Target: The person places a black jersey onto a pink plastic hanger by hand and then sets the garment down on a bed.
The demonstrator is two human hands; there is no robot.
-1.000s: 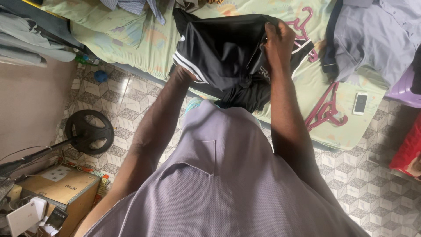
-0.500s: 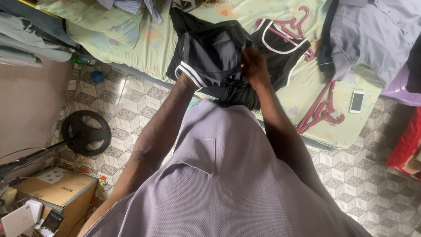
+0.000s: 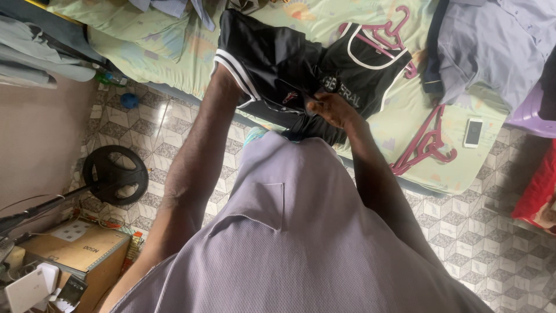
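Lowered now, right hand [image 3: 333,109] pinches black jersey [image 3: 278,64]; left hidden inside.

Crowded bed [image 3: 174,52] edge: black garment [image 3: 272,64] spread across the middle, pink hangers [image 3: 425,145] lying to its right, white phone [image 3: 474,133] just beyond, grey shirt [image 3: 492,46] heaped at far right. Bare green sheet between hangers and garment. Below, open tiled floor [image 3: 498,243] at right; round black weight plate [image 3: 114,174] and cardboard box [image 3: 75,246] blocking the left.
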